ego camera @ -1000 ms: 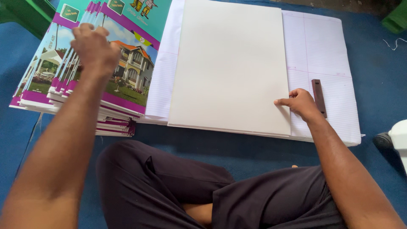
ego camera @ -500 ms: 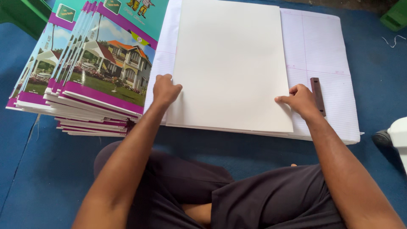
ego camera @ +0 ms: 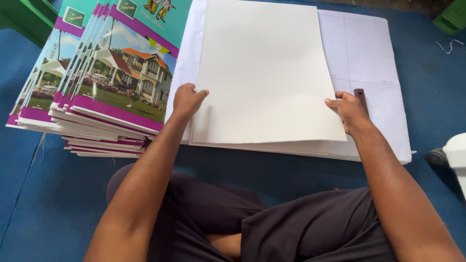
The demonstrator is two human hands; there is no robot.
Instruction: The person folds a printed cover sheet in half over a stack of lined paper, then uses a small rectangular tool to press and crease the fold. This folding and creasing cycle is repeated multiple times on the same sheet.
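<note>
Left hand (ego camera: 187, 99): fingertips tucked under left edge of blank white sheet (ego camera: 267, 73), grip unseen. Right hand (ego camera: 350, 110): thumb hidden beneath sheet's right edge; brown tool (ego camera: 360, 97) behind knuckles mostly covered. Above both grips, sheet top cut off by frame. Left of left hand, booklet stack (ego camera: 97, 87) cropped at top.

Both hands — left hand (ego camera: 187, 99), right hand (ego camera: 350, 110) — grip blank cream sheet (ego camera: 264, 73) edges.

Lighting: bright, even daylight, no hard glare. White sheet (ego camera: 264, 73) near overexposed, surface detail washed out. Soft shadow under left hand (ego camera: 187, 99) on sheet; darker shadow below the paper stack's near edge. Focus: sharp centre, forearms slightly soft (closest to lens). Mild wide-angle bending at edges; book stack (ego camera: 97, 82) leans outward.
</note>
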